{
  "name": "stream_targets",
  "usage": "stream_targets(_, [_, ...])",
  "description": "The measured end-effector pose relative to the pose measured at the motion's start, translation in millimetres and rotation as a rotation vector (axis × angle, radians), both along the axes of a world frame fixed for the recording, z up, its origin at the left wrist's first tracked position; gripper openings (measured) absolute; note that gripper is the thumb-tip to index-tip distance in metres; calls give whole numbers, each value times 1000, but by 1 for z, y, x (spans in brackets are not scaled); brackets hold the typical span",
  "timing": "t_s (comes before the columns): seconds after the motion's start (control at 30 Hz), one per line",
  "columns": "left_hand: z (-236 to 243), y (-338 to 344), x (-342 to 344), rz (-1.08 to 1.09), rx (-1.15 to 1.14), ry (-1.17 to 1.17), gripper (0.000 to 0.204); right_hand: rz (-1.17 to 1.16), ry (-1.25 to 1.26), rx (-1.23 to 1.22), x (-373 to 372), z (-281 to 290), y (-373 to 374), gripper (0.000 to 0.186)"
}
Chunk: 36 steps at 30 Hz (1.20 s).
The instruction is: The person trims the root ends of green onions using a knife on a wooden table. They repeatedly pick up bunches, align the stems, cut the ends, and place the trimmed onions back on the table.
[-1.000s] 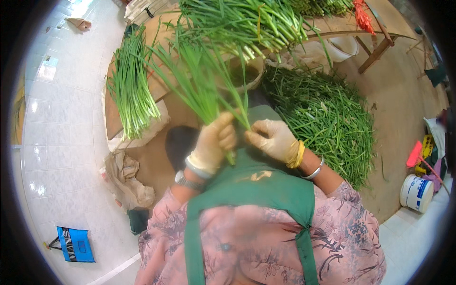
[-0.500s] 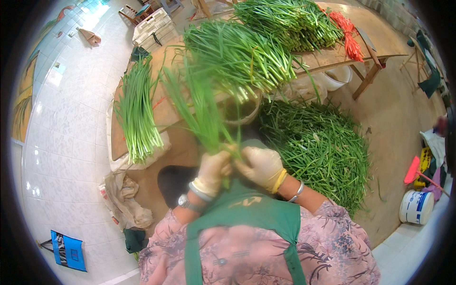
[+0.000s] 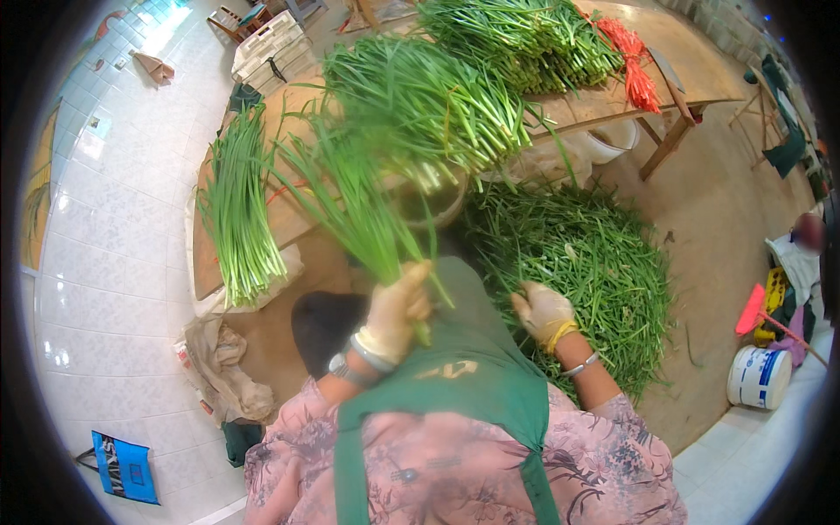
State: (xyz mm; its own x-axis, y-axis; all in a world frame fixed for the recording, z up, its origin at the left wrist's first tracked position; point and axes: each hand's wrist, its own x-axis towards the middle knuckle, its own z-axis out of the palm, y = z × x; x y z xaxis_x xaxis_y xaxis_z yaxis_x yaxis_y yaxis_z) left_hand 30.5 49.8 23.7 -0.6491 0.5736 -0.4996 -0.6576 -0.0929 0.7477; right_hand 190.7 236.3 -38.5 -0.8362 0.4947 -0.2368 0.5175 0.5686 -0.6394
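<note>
My left hand (image 3: 395,308), in a pale glove with bangles at the wrist, grips a bunch of long green stalks (image 3: 350,206) by its base, the leaves fanning up and to the left. My right hand (image 3: 542,312), gloved too with a yellow band at the wrist, reaches down to the edge of a big heap of loose green stalks (image 3: 582,262) on the floor. Its fingers are curled among the stalks; whether it holds any is unclear. A green apron (image 3: 455,385) covers my front.
A wooden table (image 3: 674,79) carries piled green bunches (image 3: 437,105), a hanging bunch (image 3: 238,214) at its left end and orange ties (image 3: 632,61). A white bucket (image 3: 758,376) and red tools stand at right; crumpled cloth (image 3: 223,372) and a blue bag (image 3: 124,468) lie at left.
My right hand has let go of the bunch's base and moved right and down to the floor heap. My left hand still holds the bunch.
</note>
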Motion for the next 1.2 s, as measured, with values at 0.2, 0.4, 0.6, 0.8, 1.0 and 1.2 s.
stream_targets(0.2, [2,-5,5,-60,-42,70,11,22,533,-999,-73,26,-59,34])
stream_targets(0.4, [6,-3,11,23,-108,91,9,-119,420,-942,-67,10,-61,26])
stream_targets(0.6, [-1,-23,-10,20,184,7,15,-112,92,51,-16,-41,8,27])
stream_targets(0.8, [-5,-58,-35,-9,304,-317,19,107,-176,286,-37,33,18,31])
stream_targets(1.0, [7,-76,-52,-260,662,-497,50,147,172,593,-157,128,-13,29])
stream_targets(1.2, [55,-98,-85,-279,923,-352,43,319,93,492,-209,143,26,42])
